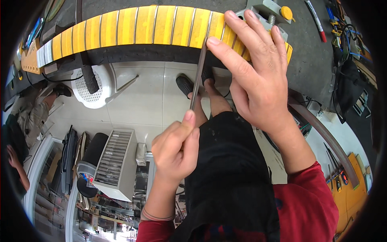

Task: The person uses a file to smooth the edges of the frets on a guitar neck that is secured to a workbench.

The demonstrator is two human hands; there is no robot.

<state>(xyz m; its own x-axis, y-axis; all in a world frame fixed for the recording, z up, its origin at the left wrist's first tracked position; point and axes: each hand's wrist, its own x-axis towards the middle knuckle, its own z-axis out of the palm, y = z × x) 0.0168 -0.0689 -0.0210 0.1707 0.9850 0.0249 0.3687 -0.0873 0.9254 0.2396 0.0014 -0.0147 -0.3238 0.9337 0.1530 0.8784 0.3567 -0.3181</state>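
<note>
A guitar neck [125, 26] lies across the bench edge, yellow tape covering the wood between its metal frets. My left hand [175, 147] is closed around the lower end of a slim metal file [197, 80], thumb laid along it. The file's far end meets the neck's near edge at one fret. My right hand [260, 72] rests over the right part of the neck with fingers spread. Its index fingertip touches or nearly touches the file's tip; I cannot tell which. The right thumb is mostly hidden below the palm.
A grey clamp [266, 10] with a yellow knob [286, 13] stands beyond my right hand. Near it lies a marker [315, 21]. Below the bench are a white stool [105, 86] and a white drawer cabinet [130, 169]. Another person's hand [14, 156] shows at the far left.
</note>
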